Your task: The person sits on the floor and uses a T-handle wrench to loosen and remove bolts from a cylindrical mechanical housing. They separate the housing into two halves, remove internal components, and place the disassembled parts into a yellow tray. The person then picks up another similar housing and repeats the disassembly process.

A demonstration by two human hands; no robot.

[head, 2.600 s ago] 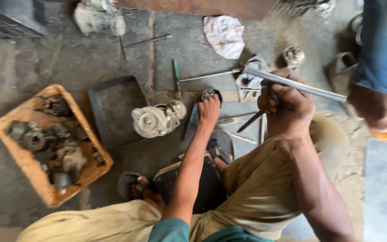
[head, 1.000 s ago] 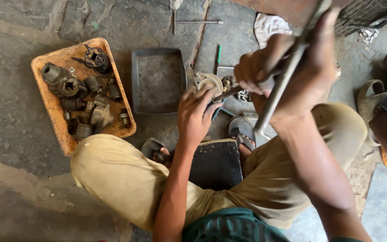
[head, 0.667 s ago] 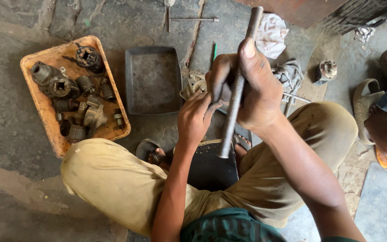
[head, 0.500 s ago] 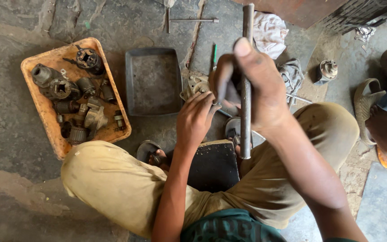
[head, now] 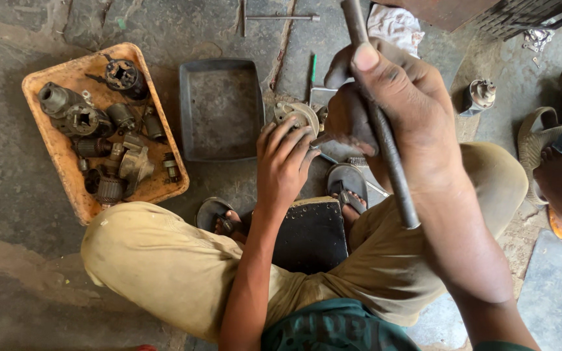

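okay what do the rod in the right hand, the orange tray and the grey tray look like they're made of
Rod: likely steel, dull dark grey, straight and thin, with a worn matte surface.
Orange tray: probably plastic, judging by its solid orange colour and rounded moulded rim; it is grimy and stained.
Grey tray: looks like sheet metal, dark matte grey with thin walls, though dirt-coated plastic cannot be ruled out.
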